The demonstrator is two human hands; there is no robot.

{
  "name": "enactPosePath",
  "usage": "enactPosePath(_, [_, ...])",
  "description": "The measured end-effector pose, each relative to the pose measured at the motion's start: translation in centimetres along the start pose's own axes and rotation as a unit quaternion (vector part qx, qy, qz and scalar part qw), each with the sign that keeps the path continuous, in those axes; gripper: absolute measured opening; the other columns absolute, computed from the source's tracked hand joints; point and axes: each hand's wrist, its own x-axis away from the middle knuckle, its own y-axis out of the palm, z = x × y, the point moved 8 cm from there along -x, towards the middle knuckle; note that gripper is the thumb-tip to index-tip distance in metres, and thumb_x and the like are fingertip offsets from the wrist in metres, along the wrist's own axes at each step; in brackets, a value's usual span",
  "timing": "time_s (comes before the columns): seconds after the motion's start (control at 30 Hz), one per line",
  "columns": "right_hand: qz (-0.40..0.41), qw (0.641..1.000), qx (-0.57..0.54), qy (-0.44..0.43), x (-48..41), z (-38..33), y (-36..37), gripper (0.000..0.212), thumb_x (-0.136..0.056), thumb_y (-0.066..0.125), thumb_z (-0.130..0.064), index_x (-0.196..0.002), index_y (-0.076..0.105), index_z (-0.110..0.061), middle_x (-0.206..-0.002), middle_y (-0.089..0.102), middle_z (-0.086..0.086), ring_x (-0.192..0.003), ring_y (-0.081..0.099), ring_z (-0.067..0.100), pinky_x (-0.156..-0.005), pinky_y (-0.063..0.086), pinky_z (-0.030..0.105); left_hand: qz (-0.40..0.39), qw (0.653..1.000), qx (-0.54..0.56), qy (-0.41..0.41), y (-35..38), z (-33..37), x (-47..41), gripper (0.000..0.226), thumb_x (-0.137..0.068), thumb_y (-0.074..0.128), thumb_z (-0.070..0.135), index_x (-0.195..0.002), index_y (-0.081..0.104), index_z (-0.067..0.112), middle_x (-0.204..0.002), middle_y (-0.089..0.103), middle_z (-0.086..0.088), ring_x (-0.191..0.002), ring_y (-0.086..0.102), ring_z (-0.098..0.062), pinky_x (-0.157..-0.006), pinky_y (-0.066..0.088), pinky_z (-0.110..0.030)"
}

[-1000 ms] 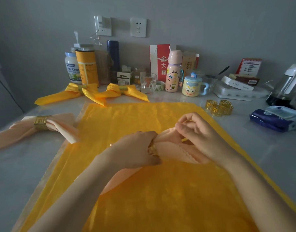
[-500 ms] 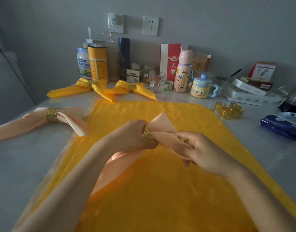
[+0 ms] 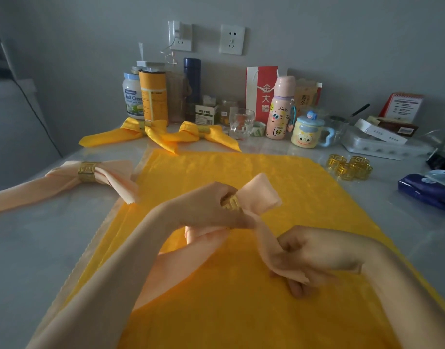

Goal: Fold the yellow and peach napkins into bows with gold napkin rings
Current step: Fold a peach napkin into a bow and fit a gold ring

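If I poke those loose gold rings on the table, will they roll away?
Probably not: the gold rings stand on their flat rims, so they would likely slide on the glossy table. Tipped onto their sides, they might roll. Their cut-out walls look light.

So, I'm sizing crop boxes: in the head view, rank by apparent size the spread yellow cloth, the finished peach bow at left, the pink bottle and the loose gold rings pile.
1. spread yellow cloth
2. finished peach bow
3. pink bottle and loose gold rings pile look about alike. The bottle stands farther back, so they are unranked.
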Motion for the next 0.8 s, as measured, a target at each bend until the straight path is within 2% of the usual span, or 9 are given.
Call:
enactPosePath(0.07, [0.045,0.997,0.063,-0.028,0.4,-0.3,-1.2,0.026,-0.084,0.066,-0.041,-0.093,0.062,-0.017,-0.079,0.067,-0.005,-0.071,0.060,0.003,-0.065,0.046,0.020,-0.010,0.998,-0.064,0.009,0.7,0.3,-0.1,0.035,-0.074,0.073,0.046,-0.094,0.061,0.019,-0.076,0.058,0.011,-0.067,0.051,-0.007,-0.059,0.038,-0.020])
enactPosePath(0.1, [0.080,0.993,0.069,-0.049,0.7,-0.5,-2.2,0.048,-0.070,0.071,-0.058,-0.104,0.060,-0.026,-0.092,0.067,-0.008,-0.082,0.061,-0.002,-0.073,0.048,0.018,-0.011,0.996,-0.090,0.015,0.8,0.6,0.0,0.034,-0.074,0.074,0.044,-0.095,0.060,0.020,-0.082,0.059,0.009,-0.071,0.052,-0.009,-0.061,0.041,-0.023])
enactPosePath(0.17, [0.168,0.982,-0.043,-0.072,1.3,-0.4,-4.2,0.089,-0.044,0.072,-0.076,-0.121,0.050,-0.037,-0.111,0.064,-0.015,-0.101,0.059,-0.005,-0.084,0.049,0.018,-0.001,0.989,-0.143,0.032,0.8,1.5,0.3,0.037,-0.071,0.076,0.043,-0.095,0.059,0.021,-0.085,0.059,0.007,-0.076,0.053,-0.012,-0.067,0.044,-0.029])
enactPosePath(0.2, [0.183,0.973,-0.105,-0.091,1.2,-0.6,-4.3,0.089,-0.046,0.074,-0.073,-0.123,0.051,-0.035,-0.113,0.065,-0.013,-0.104,0.061,0.000,-0.086,0.051,0.021,0.006,0.987,-0.158,0.043,0.9,2.1,0.5,0.040,-0.069,0.077,0.045,-0.095,0.058,0.021,-0.085,0.060,0.007,-0.077,0.054,-0.013,-0.070,0.046,-0.033])
enactPosePath(0.37, [0.258,0.927,-0.226,-0.154,0.2,-1.8,-3.9,0.035,-0.075,0.068,-0.021,-0.108,0.065,-0.009,-0.097,0.072,0.011,-0.084,0.068,0.025,-0.072,0.055,0.032,0.017,0.993,-0.110,0.034,0.3,2.4,1.0,0.063,-0.060,0.079,0.054,-0.112,0.055,0.028,-0.096,0.060,0.012,-0.087,0.056,-0.009,-0.079,0.049,-0.031])
enactPosePath(0.47, [0.299,0.882,-0.333,-0.147,0.6,-0.5,-5.3,0.032,-0.077,0.066,-0.016,-0.107,0.064,-0.004,-0.094,0.071,0.018,-0.074,0.068,0.026,-0.064,0.056,0.029,0.052,0.998,0.001,-0.039,-3.0,-0.2,1.4,0.091,-0.049,0.071,0.059,-0.131,0.044,0.029,-0.109,0.058,0.012,-0.096,0.059,-0.009,-0.080,0.049,-0.024])
enactPosePath(0.6, [0.362,0.844,-0.362,-0.160,0.8,0.0,-6.3,0.023,-0.085,0.062,-0.012,-0.107,0.065,-0.004,-0.092,0.071,0.018,-0.074,0.067,0.023,-0.067,0.056,0.030,0.063,0.978,0.160,-0.117,-3.3,-3.4,1.3,0.072,-0.051,0.074,0.056,-0.111,0.059,0.019,-0.086,0.069,0.007,-0.079,0.065,-0.009,-0.073,0.052,-0.022])
enactPosePath(0.7, [0.403,0.819,-0.381,-0.150,0.9,0.6,-6.6,0.019,-0.087,0.062,-0.015,-0.104,0.067,-0.007,-0.093,0.072,0.016,-0.078,0.068,0.025,-0.075,0.055,0.035,0.016,0.975,0.174,-0.139,-2.0,-4.2,1.2,0.088,-0.031,0.073,0.079,-0.094,0.071,0.018,-0.078,0.072,0.002,-0.073,0.063,-0.013,-0.072,0.049,-0.027])
enactPosePath(0.8, [0.409,0.816,-0.385,-0.137,0.9,1.0,-6.6,0.019,-0.087,0.062,-0.020,-0.102,0.067,-0.009,-0.092,0.073,0.014,-0.081,0.068,0.027,-0.081,0.053,0.040,0.043,0.976,0.181,-0.111,-2.2,-3.5,1.1,0.063,-0.053,0.067,0.067,-0.096,0.071,0.020,-0.090,0.072,-0.002,-0.081,0.065,-0.021,-0.077,0.051,-0.034])
